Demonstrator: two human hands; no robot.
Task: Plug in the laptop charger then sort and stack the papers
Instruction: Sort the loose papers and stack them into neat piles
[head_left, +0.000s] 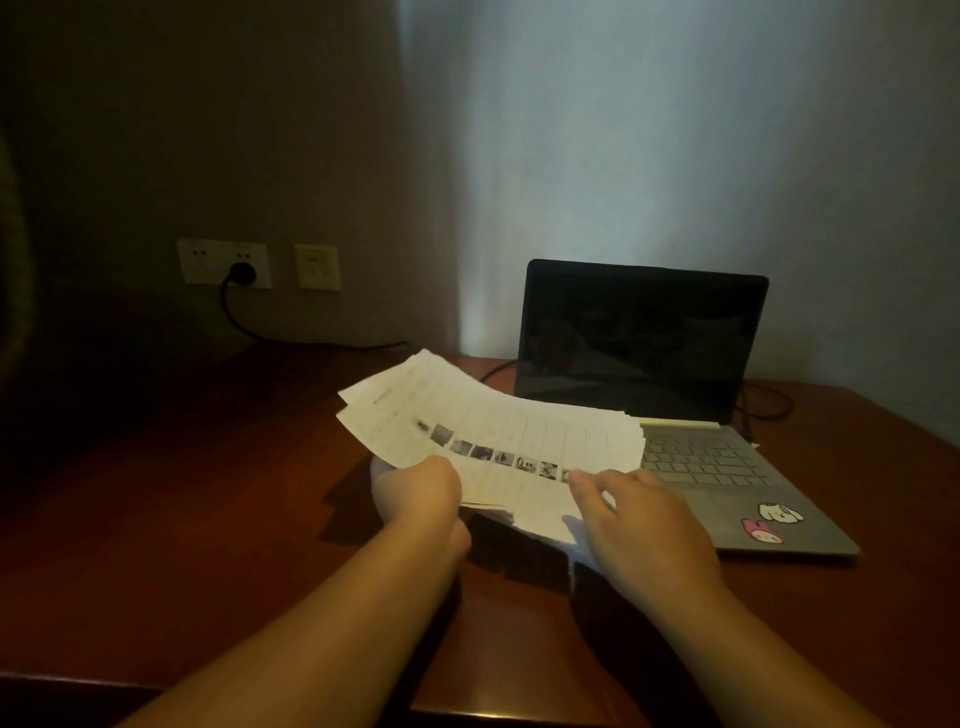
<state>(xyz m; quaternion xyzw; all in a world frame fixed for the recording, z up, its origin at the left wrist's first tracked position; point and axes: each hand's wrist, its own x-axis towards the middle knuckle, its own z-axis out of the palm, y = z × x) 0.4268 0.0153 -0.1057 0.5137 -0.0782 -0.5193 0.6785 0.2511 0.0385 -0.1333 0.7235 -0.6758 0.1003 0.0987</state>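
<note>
Two forearms come in from the near edge, both bare from elbow to wrist, with no sleeve showing on either. The left hand (418, 493) and the right hand (639, 514) are bare too, without glove, ring, watch or band. The dim light leaves the nails and finer marks too blurred to make out.

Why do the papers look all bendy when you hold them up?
The papers are probably thin and floppy: the far edge curves where neither the left hand nor the right hand holds it. The uneven edges suggest loose sheets that could slide apart.
</note>
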